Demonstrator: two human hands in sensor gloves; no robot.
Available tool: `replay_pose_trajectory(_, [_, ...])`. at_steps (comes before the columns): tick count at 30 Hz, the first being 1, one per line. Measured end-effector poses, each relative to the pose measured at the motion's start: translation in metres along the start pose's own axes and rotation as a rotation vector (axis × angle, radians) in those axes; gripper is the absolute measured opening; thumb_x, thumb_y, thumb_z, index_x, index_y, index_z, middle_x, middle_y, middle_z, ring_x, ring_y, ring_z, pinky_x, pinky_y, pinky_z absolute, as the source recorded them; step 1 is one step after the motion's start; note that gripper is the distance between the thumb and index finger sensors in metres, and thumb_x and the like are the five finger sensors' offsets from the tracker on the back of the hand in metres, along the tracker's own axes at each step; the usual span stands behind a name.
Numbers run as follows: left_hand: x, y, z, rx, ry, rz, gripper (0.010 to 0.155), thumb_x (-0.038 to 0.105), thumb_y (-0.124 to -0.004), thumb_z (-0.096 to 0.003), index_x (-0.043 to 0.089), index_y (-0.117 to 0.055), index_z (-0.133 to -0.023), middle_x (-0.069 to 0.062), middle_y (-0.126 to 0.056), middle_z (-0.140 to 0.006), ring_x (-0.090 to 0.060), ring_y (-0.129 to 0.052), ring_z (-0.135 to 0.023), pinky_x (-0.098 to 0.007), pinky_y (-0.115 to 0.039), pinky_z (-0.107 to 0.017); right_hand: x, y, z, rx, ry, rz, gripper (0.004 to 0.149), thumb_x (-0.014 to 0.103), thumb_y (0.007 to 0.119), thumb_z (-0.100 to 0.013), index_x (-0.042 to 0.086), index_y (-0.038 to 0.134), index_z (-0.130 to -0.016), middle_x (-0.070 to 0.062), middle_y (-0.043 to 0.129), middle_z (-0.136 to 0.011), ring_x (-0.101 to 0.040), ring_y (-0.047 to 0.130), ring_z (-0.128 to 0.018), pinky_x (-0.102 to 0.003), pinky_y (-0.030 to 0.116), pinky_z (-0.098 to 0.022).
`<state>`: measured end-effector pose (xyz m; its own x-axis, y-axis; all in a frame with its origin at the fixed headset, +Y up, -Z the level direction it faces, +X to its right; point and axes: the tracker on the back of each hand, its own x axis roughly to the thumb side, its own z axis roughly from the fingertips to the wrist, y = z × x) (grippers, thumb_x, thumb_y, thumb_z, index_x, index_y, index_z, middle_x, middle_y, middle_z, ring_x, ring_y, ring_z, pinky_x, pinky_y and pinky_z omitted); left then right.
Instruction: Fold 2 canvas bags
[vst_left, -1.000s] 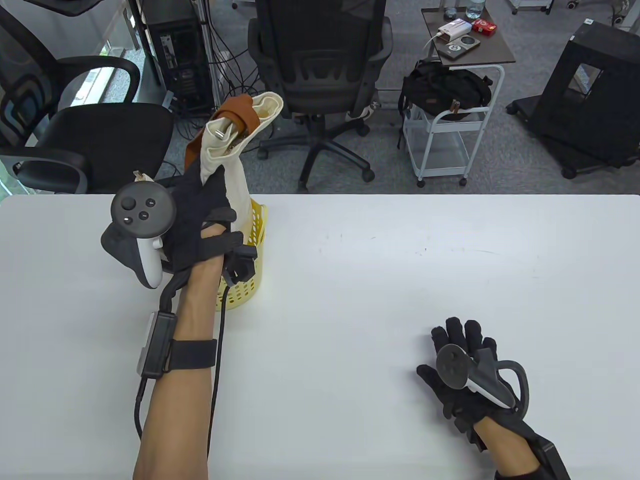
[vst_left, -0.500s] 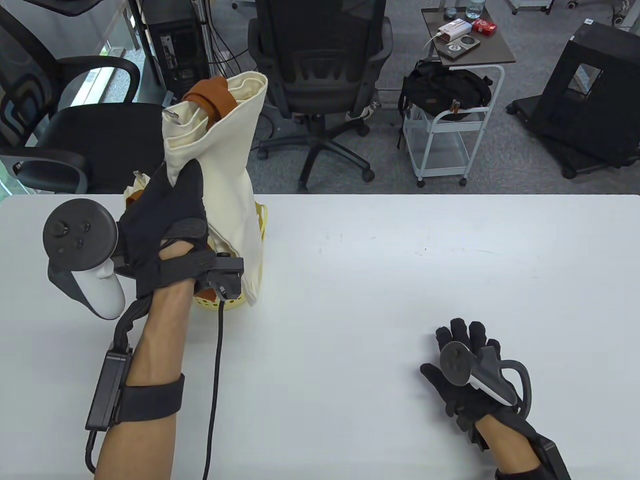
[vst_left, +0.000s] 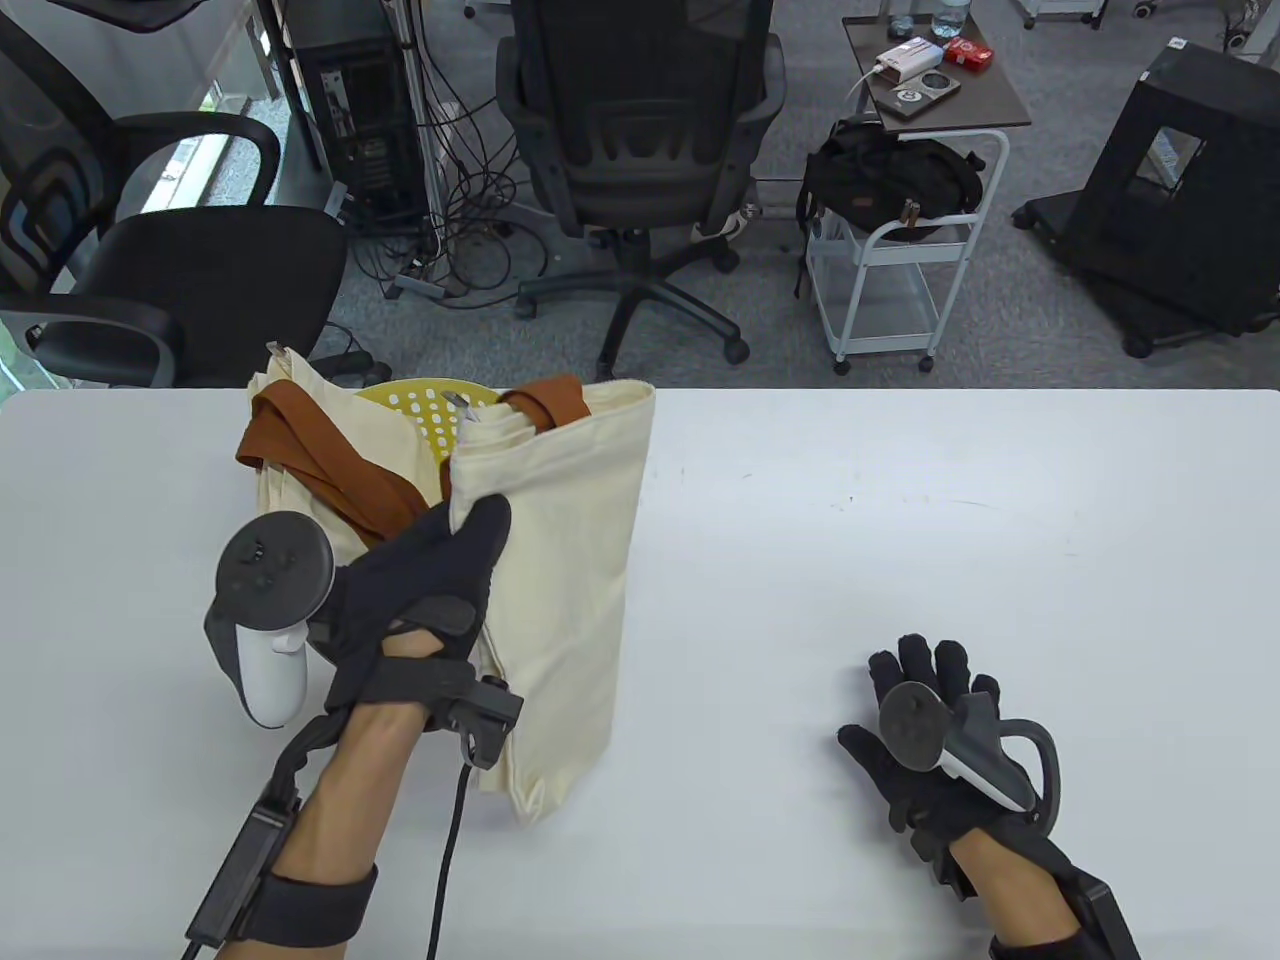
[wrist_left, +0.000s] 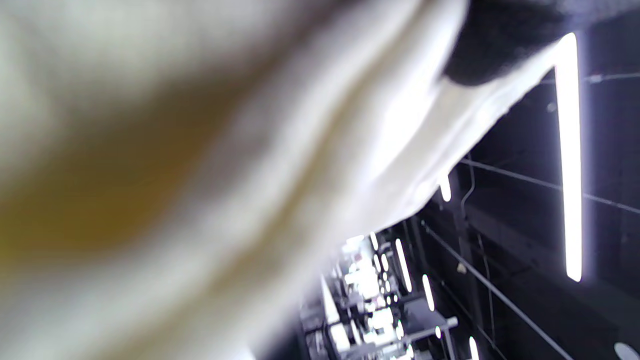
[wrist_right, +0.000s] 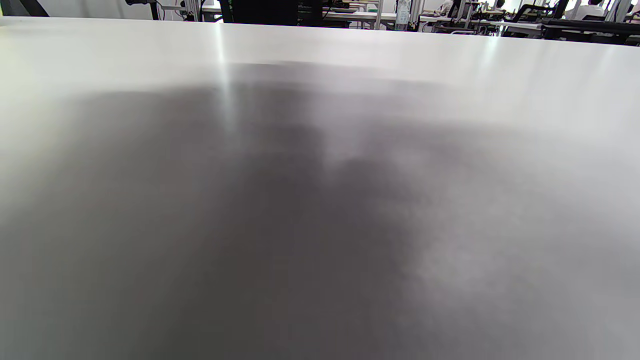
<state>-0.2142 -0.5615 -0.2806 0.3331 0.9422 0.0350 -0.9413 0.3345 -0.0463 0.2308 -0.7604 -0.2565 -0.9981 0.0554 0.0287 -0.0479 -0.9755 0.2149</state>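
Note:
My left hand (vst_left: 430, 590) grips a cream canvas bag (vst_left: 565, 590) with brown straps by its left edge, holding it over the table's left half; its lower end hangs near the table. The bag fills the left wrist view (wrist_left: 200, 165) as a blurred cream surface, with a dark fingertip (wrist_left: 500, 45) on it. A second cream bag with brown straps (vst_left: 300, 470) lies in a yellow perforated basket (vst_left: 420, 415) behind my left hand. My right hand (vst_left: 925, 735) rests flat and empty on the white table (vst_left: 850, 560) at the front right.
Office chairs (vst_left: 640, 130) and a white cart (vst_left: 900, 270) stand on the floor beyond the table's far edge. The right wrist view shows only bare table surface (wrist_right: 320, 200).
My left hand has brought the cream bag down from above the basket toward the front and right, uncovering the basket and the second bag. My right hand has stayed still.

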Motion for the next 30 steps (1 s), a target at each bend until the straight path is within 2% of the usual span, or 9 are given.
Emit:
replay_pose_trajectory(4, [-0.039,-0.021,-0.005,-0.044,0.045,0.076,0.047,0.051,-0.081,-0.0455,0.019,-0.091,-0.078,-0.009,-0.101,-0.073,-0.029,-0.117,-0.047,-0.032,-0.101,-0.026,0.009,-0.017,0.002,-0.059,-0.037,-0.078,0.079,0.065,0.051,-0.043,0.026,0.028,-0.108,-0.008,0.013,-0.116,-0.042,0.012,-0.105,-0.067,0.023,-0.073])
replay_pose_trajectory(8, [-0.072,-0.042,-0.015,-0.088,0.096,0.129,0.047,0.051,-0.081,-0.0456,0.018,-0.091,-0.079,-0.010,-0.100,-0.074,-0.030,-0.116,-0.049,-0.033,-0.101,-0.028,0.036,-0.041,0.004,-0.113,-0.130,-0.126,0.079,0.065,0.054,-0.045,0.025,0.027,-0.108,-0.009,0.015,-0.116,-0.043,0.015,-0.105,-0.067,0.027,-0.073])
replay_pose_trajectory(12, [-0.107,-0.061,-0.027,-0.110,0.152,0.218,0.048,0.051,-0.081,-0.0457,0.020,-0.089,-0.081,-0.009,-0.099,-0.077,-0.031,-0.114,-0.053,-0.035,-0.100,-0.031,0.079,-0.061,0.002,-0.171,-0.269,-0.329,0.078,0.063,0.058,-0.047,0.025,0.027,-0.108,-0.011,0.021,-0.117,-0.045,0.023,-0.105,-0.066,0.035,-0.073])
replay_pose_trajectory(16, [-0.133,-0.074,-0.035,-0.162,0.216,0.283,0.049,0.054,-0.080,-0.0454,0.023,-0.087,-0.083,-0.005,-0.097,-0.080,-0.031,-0.111,-0.062,-0.038,-0.099,-0.037,0.123,-0.067,-0.008,-0.179,-0.399,-0.474,0.076,0.062,0.062,-0.048,0.026,0.033,-0.108,-0.012,0.032,-0.117,-0.043,0.040,-0.106,-0.061,0.049,-0.074])
replay_pose_trajectory(19, [-0.145,-0.082,-0.039,-0.205,0.261,0.303,0.051,0.054,-0.079,-0.0453,0.023,-0.086,-0.085,-0.005,-0.095,-0.083,-0.033,-0.109,-0.065,-0.040,-0.098,-0.039,0.150,-0.066,-0.018,-0.200,-0.415,-0.524,0.074,0.060,0.066,-0.048,0.024,0.040,-0.108,-0.014,0.049,-0.113,-0.034,0.074,-0.095,-0.048,0.074,-0.066])
replay_pose_trajectory(20, [-0.147,-0.084,-0.039,-0.216,0.260,0.299,0.052,0.054,-0.079,-0.0453,0.023,-0.084,-0.086,-0.005,-0.094,-0.084,-0.033,-0.109,-0.065,-0.040,-0.097,-0.039,0.157,-0.065,-0.021,-0.184,-0.425,-0.531,0.074,0.060,0.066,-0.048,0.024,0.041,-0.108,-0.015,0.050,-0.113,-0.033,0.077,-0.093,-0.047,0.076,-0.064])
replay_pose_trajectory(24, [-0.156,-0.100,-0.033,-0.240,0.240,0.271,0.056,0.055,-0.080,-0.0446,0.022,-0.081,-0.090,-0.007,-0.089,-0.089,-0.034,-0.106,-0.069,-0.039,-0.097,-0.043,0.176,-0.055,-0.027,-0.106,-0.420,-0.520,0.076,0.061,0.064,-0.048,0.017,0.043,-0.107,-0.019,0.056,-0.108,-0.033,0.087,-0.083,-0.043,0.084,-0.056])
replay_pose_trajectory(28, [-0.156,-0.108,-0.028,-0.288,0.218,0.316,0.066,0.058,-0.079,-0.0431,0.019,-0.073,-0.095,-0.012,-0.081,-0.095,-0.038,-0.100,-0.076,-0.042,-0.094,-0.048,0.176,-0.049,-0.022,-0.075,-0.381,-0.614,0.082,0.064,0.064,-0.047,0.012,0.040,-0.106,-0.023,0.052,-0.109,-0.039,0.084,-0.084,-0.046,0.082,-0.057])
replay_pose_trajectory(30, [-0.150,-0.112,-0.026,-0.395,0.175,0.362,0.076,0.059,-0.078,-0.0429,0.014,-0.061,-0.101,-0.018,-0.068,-0.101,-0.045,-0.088,-0.086,-0.046,-0.089,-0.054,0.174,-0.049,-0.023,-0.038,-0.390,-0.627,0.087,0.067,0.065,-0.046,0.012,0.037,-0.107,-0.023,0.049,-0.110,-0.040,0.081,-0.086,-0.047,0.081,-0.059])
